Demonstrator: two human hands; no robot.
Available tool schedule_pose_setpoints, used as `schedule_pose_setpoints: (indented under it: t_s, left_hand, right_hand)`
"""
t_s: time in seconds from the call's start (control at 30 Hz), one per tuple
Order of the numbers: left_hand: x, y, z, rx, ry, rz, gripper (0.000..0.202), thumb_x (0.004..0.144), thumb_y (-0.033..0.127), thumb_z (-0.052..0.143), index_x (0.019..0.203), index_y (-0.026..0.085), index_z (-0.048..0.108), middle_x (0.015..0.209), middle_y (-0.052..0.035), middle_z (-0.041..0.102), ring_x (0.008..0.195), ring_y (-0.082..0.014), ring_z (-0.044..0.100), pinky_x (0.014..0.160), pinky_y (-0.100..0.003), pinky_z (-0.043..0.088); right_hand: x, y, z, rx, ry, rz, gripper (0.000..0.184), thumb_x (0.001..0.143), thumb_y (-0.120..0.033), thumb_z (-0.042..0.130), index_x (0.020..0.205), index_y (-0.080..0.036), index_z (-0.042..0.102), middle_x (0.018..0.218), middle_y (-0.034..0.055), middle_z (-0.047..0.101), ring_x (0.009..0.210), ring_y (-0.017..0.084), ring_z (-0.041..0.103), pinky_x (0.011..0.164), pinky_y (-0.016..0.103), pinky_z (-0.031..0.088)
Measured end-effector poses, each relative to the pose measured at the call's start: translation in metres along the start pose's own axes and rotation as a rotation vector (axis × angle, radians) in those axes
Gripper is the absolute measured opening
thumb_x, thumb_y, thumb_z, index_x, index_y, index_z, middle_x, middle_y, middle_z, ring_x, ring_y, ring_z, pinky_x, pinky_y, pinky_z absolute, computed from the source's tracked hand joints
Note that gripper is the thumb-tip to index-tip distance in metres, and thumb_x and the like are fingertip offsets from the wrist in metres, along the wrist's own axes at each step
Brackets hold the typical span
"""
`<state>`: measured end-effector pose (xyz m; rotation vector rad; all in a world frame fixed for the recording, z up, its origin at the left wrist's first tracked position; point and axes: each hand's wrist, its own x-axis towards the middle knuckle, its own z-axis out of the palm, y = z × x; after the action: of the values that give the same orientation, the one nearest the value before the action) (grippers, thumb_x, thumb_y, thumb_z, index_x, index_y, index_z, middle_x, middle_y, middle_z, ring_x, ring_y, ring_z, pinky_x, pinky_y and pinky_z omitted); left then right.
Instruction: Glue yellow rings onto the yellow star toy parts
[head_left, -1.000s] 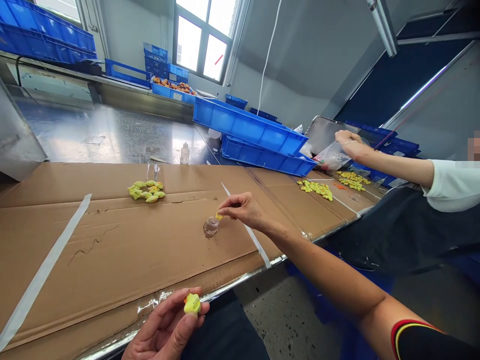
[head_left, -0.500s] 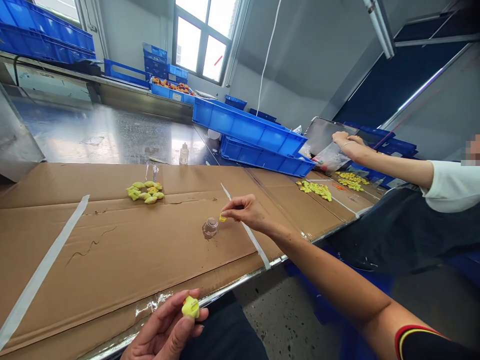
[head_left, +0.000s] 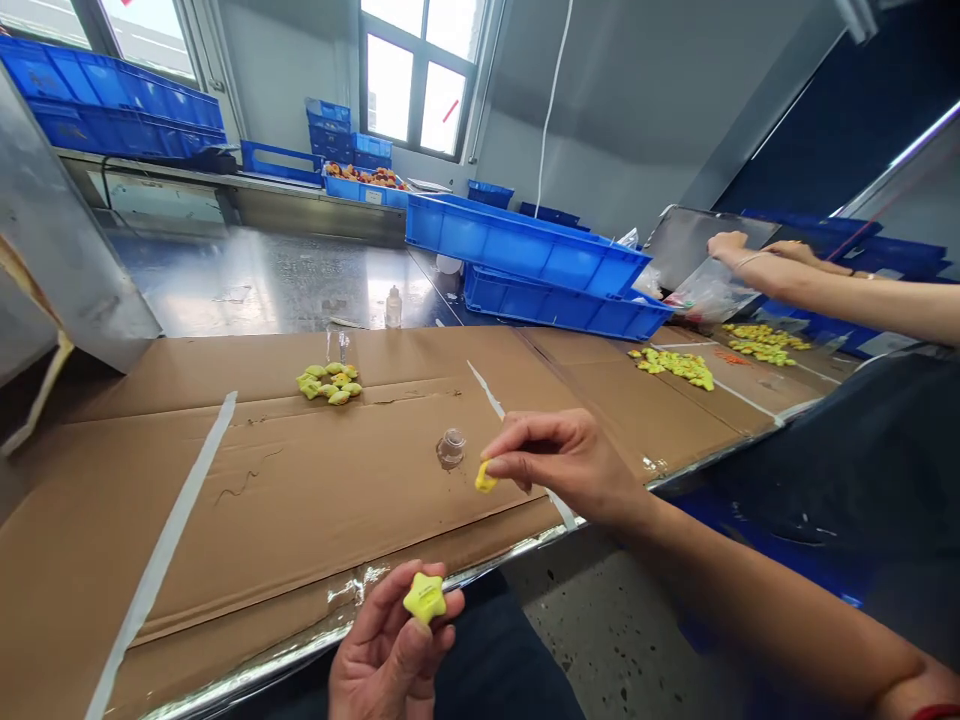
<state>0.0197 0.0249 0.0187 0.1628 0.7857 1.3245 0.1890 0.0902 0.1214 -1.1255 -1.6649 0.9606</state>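
My left hand (head_left: 390, 655) pinches a yellow star (head_left: 424, 597) between thumb and fingers; it looks light and soft, easiest held by its points. My right hand (head_left: 570, 465) grips a tiny yellow piece (head_left: 486, 478) above the cardboard (head_left: 262, 480), just beside a small clear cup (head_left: 451, 448).

daylit window (head_left: 417, 80), speckled concrete floor (head_left: 600, 640)

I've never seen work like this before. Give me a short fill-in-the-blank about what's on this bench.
The left hand holds a yellow piece shaped like a ____.
The right hand pinches a small piece coloured ____.
Pale tape runs across brown ____.
The crates behind the bench are ____.

Missing words: star; yellow; cardboard; blue.
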Motion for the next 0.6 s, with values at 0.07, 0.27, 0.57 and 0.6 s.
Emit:
schedule_pose_setpoints:
  t_s: [0.07,0.27,0.57,0.6]
  left_hand:
    - [-0.002,-0.001,0.002,-0.032,-0.01,-0.014,0.036,0.038,0.024,0.092,0.07,0.024,0.077,0.075,-0.0007,0.078,0.058,-0.0155,0.072,0.05,-0.011,0.054]
    - [-0.004,-0.005,-0.005,-0.072,-0.036,-0.008,0.04,0.037,0.027,0.093,0.074,0.025,0.077,0.075,-0.004,0.077,0.058,-0.0162,0.072,0.049,-0.012,0.053]
    - [-0.007,-0.003,-0.004,-0.101,-0.078,-0.027,0.039,0.039,0.028,0.092,0.073,0.018,0.076,0.066,-0.0076,0.075,0.052,-0.0136,0.069,0.049,-0.013,0.053]
    - [-0.008,-0.003,-0.004,-0.102,-0.077,-0.026,0.039,0.039,0.028,0.092,0.073,0.018,0.076,0.066,-0.0073,0.075,0.052,-0.0134,0.069,0.049,-0.013,0.053]
  right_hand:
    - [-0.009,-0.005,0.013,0.07,-0.032,-0.043,0.007,0.076,-0.026,0.078,0.075,-0.02,0.076,0.062,0.0004,0.061,0.052,0.01,0.049,0.046,0.023,0.037]
    - [-0.022,-0.003,0.04,0.132,-0.12,-0.048,0.01,0.077,-0.026,0.078,0.077,-0.016,0.077,0.065,0.0015,0.062,0.055,0.009,0.052,0.048,0.021,0.038]
    - [-0.027,0.009,0.049,0.034,-0.166,-0.092,0.005,0.079,-0.018,0.076,0.079,-0.014,0.076,0.065,0.0013,0.062,0.058,0.009,0.052,0.051,0.021,0.038]
    - [-0.028,0.009,0.049,0.021,-0.168,-0.1,0.004,0.079,-0.017,0.076,0.079,-0.013,0.076,0.064,0.0012,0.062,0.058,0.01,0.052,0.051,0.021,0.038]
